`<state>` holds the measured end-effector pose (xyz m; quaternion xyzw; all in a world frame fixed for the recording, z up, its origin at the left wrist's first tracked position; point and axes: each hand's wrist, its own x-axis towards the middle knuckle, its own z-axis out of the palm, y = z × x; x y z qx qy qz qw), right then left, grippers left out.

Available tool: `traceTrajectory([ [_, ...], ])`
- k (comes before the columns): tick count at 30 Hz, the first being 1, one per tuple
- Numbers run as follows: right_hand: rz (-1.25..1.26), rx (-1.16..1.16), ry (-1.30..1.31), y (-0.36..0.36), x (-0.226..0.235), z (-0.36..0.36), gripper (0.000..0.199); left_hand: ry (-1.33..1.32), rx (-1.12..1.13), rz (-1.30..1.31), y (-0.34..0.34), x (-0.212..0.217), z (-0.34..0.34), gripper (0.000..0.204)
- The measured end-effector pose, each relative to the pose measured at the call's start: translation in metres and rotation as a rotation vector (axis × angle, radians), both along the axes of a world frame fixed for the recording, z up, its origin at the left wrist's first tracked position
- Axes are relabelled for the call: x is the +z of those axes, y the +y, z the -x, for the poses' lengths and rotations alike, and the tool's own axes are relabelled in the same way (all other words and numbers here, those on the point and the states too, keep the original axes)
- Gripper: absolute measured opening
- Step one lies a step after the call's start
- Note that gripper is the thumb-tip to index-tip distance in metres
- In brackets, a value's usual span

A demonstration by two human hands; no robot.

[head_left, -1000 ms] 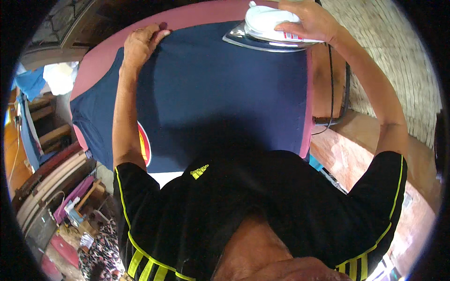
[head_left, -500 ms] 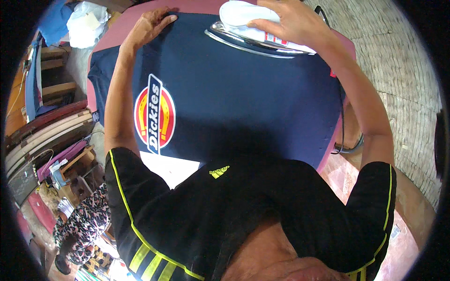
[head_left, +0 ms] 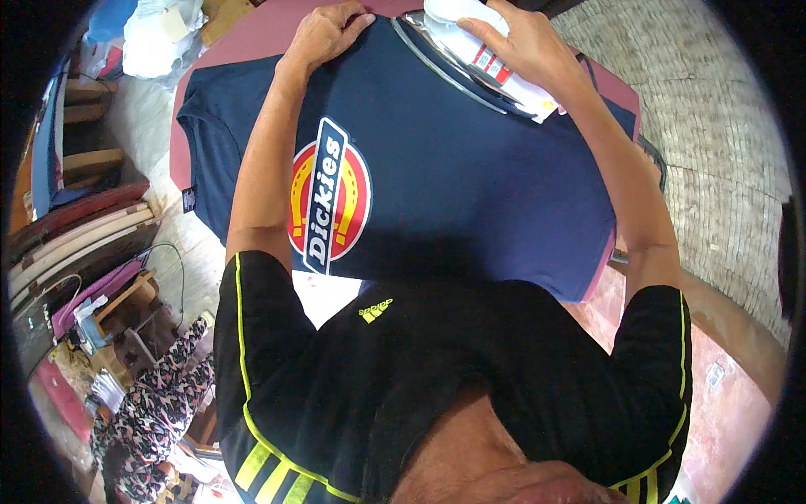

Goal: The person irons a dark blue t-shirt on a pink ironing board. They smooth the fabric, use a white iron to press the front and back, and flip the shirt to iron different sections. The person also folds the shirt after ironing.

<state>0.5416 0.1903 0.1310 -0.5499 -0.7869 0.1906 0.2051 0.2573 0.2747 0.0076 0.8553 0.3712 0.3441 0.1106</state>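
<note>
A navy T-shirt (head_left: 453, 176) with a bright round logo print is spread over the pink-covered ironing surface (head_left: 243, 38). My right hand (head_left: 533, 46) is closed round the white handle of an electric iron (head_left: 470, 71), whose metal soleplate rests on the shirt's far part. My left hand (head_left: 334, 34) is at the shirt's far edge, thumb and fingers closed on the fabric; the fingertips are partly hidden. The shirt's neck opening (head_left: 206, 139) lies toward the left edge, with a small dark tag (head_left: 189, 200) hanging there. Something white and flat (head_left: 327, 296) shows below the logo.
A white plastic bag (head_left: 159, 38) sits at the far left. Boards (head_left: 92, 239) and wooden shelving (head_left: 88, 160) stand along the left. Another person in patterned clothes (head_left: 155, 412) is at the lower left. Grey wood-patterned flooring (head_left: 705, 143) and a dark cord (head_left: 659, 164) are on the right.
The shirt has shifted right along with my left hand, baring more of its neck end. The iron has turned, its tip swinging away from me, and remains in my right hand.
</note>
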Motion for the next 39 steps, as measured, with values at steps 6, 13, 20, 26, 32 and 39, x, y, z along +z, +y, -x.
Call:
traceTrajectory([
  [6,0.096,-0.09,-0.012,-0.004,0.003,0.017,0.047,0.266,0.411,0.066,-0.044,0.021,-0.016,0.034],
  [13,0.009,-0.045,-0.122,-0.03,-0.017,-0.033,0.048,0.246,0.496,-0.166,-0.122,-0.033,-0.041,0.054],
  [20,-0.064,0.111,-0.065,-0.053,-0.018,-0.005,0.05,-0.019,0.363,-0.154,-0.096,-0.037,0.031,0.044],
  [26,-0.288,0.213,-0.096,0.001,-0.024,0.044,0.05,0.392,1.15,-0.198,-0.065,-0.032,0.15,0.057],
  [32,-0.259,0.36,-0.269,0.034,-0.02,0.088,0.046,0.222,1.0,0.423,-0.032,0.001,0.217,0.059],
  [39,-0.295,0.405,-0.291,0.057,-0.027,0.179,0.051,-0.378,0.488,0.234,-0.025,-0.014,0.228,0.022],
])
